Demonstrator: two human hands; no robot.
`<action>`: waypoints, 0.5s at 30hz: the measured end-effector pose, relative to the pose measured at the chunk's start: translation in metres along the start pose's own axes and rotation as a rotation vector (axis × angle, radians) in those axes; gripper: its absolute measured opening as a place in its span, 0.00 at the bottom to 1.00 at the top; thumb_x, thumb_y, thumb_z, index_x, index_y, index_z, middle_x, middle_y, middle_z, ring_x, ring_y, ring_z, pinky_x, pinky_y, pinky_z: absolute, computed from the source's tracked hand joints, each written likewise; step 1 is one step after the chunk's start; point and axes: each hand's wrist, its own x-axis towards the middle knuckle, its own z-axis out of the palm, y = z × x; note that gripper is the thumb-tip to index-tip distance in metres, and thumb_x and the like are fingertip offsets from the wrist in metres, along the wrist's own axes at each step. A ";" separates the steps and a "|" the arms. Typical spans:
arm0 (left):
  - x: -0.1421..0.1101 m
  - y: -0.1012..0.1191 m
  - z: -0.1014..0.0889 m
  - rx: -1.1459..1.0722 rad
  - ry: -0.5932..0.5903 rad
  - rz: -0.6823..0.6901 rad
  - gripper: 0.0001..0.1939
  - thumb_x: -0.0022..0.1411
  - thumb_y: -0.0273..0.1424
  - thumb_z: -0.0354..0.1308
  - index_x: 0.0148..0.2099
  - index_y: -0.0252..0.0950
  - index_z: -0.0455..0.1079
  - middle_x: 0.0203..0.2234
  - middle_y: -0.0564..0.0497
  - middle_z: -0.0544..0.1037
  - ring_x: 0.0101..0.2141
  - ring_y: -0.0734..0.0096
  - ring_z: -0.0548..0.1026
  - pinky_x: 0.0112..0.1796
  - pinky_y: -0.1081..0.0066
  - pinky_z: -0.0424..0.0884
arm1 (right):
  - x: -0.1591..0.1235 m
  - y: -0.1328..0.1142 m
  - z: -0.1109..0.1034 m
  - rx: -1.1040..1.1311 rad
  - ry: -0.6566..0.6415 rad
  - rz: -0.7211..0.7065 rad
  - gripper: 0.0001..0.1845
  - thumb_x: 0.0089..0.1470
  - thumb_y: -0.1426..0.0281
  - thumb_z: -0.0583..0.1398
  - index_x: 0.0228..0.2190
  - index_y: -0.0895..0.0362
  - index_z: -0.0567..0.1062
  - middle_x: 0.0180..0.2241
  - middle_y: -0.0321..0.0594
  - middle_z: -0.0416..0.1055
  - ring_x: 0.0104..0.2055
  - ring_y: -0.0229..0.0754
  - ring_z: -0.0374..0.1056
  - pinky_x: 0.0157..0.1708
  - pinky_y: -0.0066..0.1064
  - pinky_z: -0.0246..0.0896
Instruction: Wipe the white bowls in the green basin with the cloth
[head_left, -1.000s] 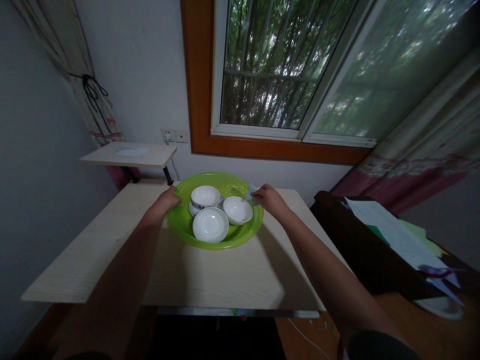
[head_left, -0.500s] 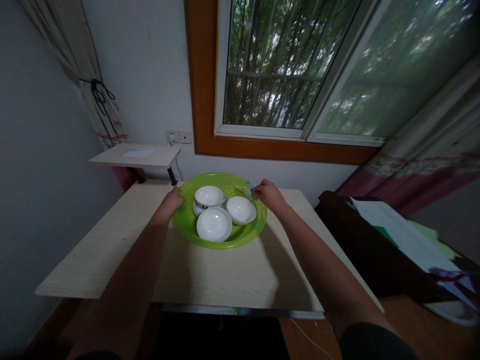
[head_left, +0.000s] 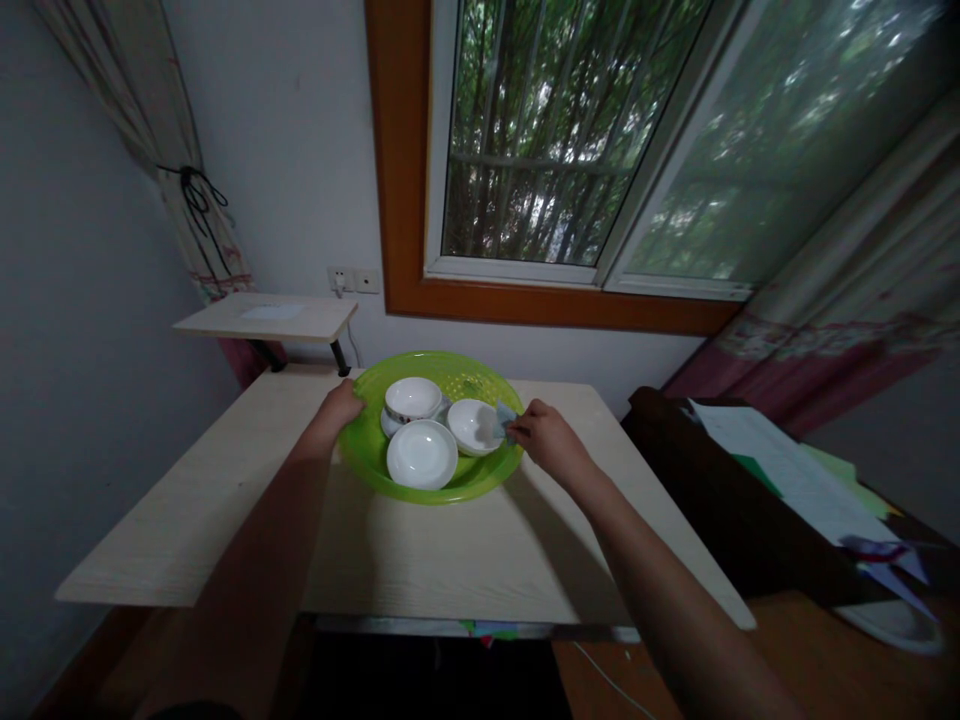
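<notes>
A round lime-green plastic basin (head_left: pixel 480 489) stands on the wooden table, with a speckled pattern on its far inner side. Several white bowls sit in it: a front bowl (head_left: pixel 422 455), a right bowl (head_left: pixel 472 425) and a back-left bowl (head_left: pixel 413 398) stacked on another with a printed outside. My left hand (head_left: pixel 340 408) is closed on the basin's left rim. At the right rim, my right hand (head_left: pixel 544 437) pinches a small pale blue-grey cloth (head_left: pixel 504 415), which hangs over the basin beside the right bowl. Its fingertips are partly hidden.
A small raised shelf (head_left: pixel 270 318) with a paper on it stands at the table's back left. Behind the table are a wall socket (head_left: pixel 352 280) and a window. To the right, papers (head_left: pixel 772 465) lie on a dark surface.
My right hand has moved the cloth nearer to me along the basin's right rim, toward the right bowl. My left hand stays on the left rim.
</notes>
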 end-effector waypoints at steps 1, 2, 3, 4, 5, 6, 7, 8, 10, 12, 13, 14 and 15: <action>0.000 0.001 0.000 0.002 -0.003 -0.008 0.21 0.53 0.26 0.62 0.51 0.34 0.75 0.47 0.39 0.81 0.44 0.57 0.80 0.39 0.71 0.73 | 0.001 0.001 0.001 0.006 -0.004 0.011 0.10 0.60 0.69 0.63 0.38 0.55 0.86 0.35 0.46 0.71 0.37 0.44 0.69 0.43 0.33 0.64; 0.000 0.001 -0.001 -0.002 -0.004 -0.010 0.21 0.53 0.26 0.62 0.51 0.34 0.75 0.47 0.39 0.81 0.44 0.57 0.80 0.38 0.71 0.74 | 0.004 0.003 0.002 0.013 -0.012 0.022 0.10 0.59 0.69 0.64 0.39 0.55 0.86 0.35 0.46 0.71 0.37 0.44 0.70 0.43 0.32 0.64; 0.001 0.000 -0.001 -0.009 -0.002 -0.011 0.22 0.53 0.26 0.62 0.52 0.34 0.75 0.47 0.39 0.81 0.43 0.57 0.81 0.38 0.71 0.74 | 0.007 0.005 0.003 0.020 -0.019 0.028 0.10 0.59 0.69 0.64 0.39 0.55 0.86 0.36 0.46 0.72 0.37 0.44 0.70 0.44 0.31 0.64; 0.001 -0.001 -0.001 -0.018 -0.003 -0.009 0.22 0.53 0.27 0.62 0.52 0.34 0.74 0.47 0.40 0.81 0.42 0.57 0.81 0.37 0.71 0.74 | 0.011 0.008 0.003 0.023 -0.027 0.026 0.10 0.59 0.69 0.64 0.39 0.56 0.86 0.36 0.47 0.72 0.38 0.43 0.70 0.44 0.31 0.64; 0.002 -0.002 -0.001 -0.027 -0.011 -0.001 0.22 0.53 0.27 0.62 0.52 0.34 0.74 0.47 0.40 0.81 0.41 0.58 0.81 0.37 0.71 0.74 | 0.015 0.011 0.004 0.021 -0.034 0.018 0.10 0.59 0.70 0.63 0.39 0.56 0.86 0.37 0.47 0.73 0.38 0.43 0.70 0.45 0.30 0.64; 0.003 -0.002 -0.001 -0.031 -0.023 0.011 0.22 0.53 0.26 0.62 0.52 0.34 0.74 0.46 0.40 0.82 0.40 0.58 0.81 0.36 0.71 0.74 | 0.021 0.013 0.004 0.015 -0.041 0.007 0.10 0.60 0.70 0.63 0.39 0.56 0.86 0.37 0.47 0.73 0.39 0.44 0.70 0.46 0.30 0.63; 0.003 -0.003 -0.001 -0.032 -0.032 0.019 0.22 0.52 0.26 0.61 0.52 0.34 0.75 0.46 0.41 0.82 0.40 0.58 0.81 0.36 0.71 0.74 | 0.027 0.016 0.005 0.006 -0.047 -0.002 0.11 0.60 0.70 0.62 0.38 0.57 0.86 0.38 0.48 0.74 0.40 0.44 0.71 0.46 0.30 0.63; 0.004 -0.004 -0.001 -0.034 -0.035 0.022 0.22 0.52 0.26 0.61 0.51 0.34 0.75 0.45 0.41 0.82 0.40 0.58 0.81 0.35 0.71 0.73 | 0.034 0.019 0.006 -0.008 -0.051 -0.003 0.11 0.60 0.70 0.61 0.38 0.57 0.85 0.39 0.48 0.74 0.40 0.45 0.70 0.47 0.30 0.62; 0.005 -0.004 -0.002 -0.046 -0.033 0.021 0.23 0.51 0.25 0.61 0.51 0.33 0.75 0.45 0.41 0.82 0.40 0.58 0.81 0.35 0.71 0.73 | 0.051 0.023 0.009 -0.041 -0.055 0.009 0.12 0.60 0.70 0.61 0.39 0.57 0.85 0.41 0.49 0.75 0.41 0.45 0.70 0.47 0.30 0.61; 0.005 -0.004 -0.002 -0.068 -0.042 0.019 0.23 0.51 0.24 0.60 0.51 0.33 0.75 0.45 0.41 0.82 0.40 0.58 0.81 0.34 0.71 0.73 | 0.068 0.026 0.013 -0.079 -0.064 0.030 0.13 0.61 0.69 0.60 0.40 0.58 0.85 0.42 0.50 0.76 0.42 0.47 0.69 0.48 0.31 0.60; 0.005 -0.004 -0.002 -0.078 -0.050 0.023 0.23 0.50 0.23 0.60 0.50 0.33 0.75 0.44 0.41 0.83 0.40 0.58 0.81 0.34 0.71 0.73 | 0.077 0.026 0.014 -0.095 -0.073 0.037 0.13 0.61 0.69 0.60 0.40 0.58 0.85 0.43 0.50 0.76 0.43 0.47 0.69 0.49 0.32 0.60; 0.004 -0.004 -0.002 -0.085 -0.049 0.033 0.23 0.50 0.23 0.59 0.50 0.33 0.76 0.43 0.41 0.83 0.39 0.58 0.81 0.35 0.71 0.74 | 0.084 0.026 0.016 -0.108 -0.082 0.047 0.13 0.61 0.68 0.60 0.41 0.57 0.84 0.44 0.51 0.76 0.45 0.48 0.69 0.49 0.32 0.59; 0.003 -0.004 -0.002 -0.094 -0.041 0.046 0.23 0.49 0.23 0.59 0.50 0.32 0.76 0.42 0.41 0.83 0.38 0.58 0.81 0.35 0.70 0.74 | 0.090 0.026 0.017 -0.117 -0.089 0.057 0.13 0.61 0.68 0.60 0.41 0.57 0.84 0.45 0.51 0.76 0.46 0.49 0.68 0.50 0.33 0.59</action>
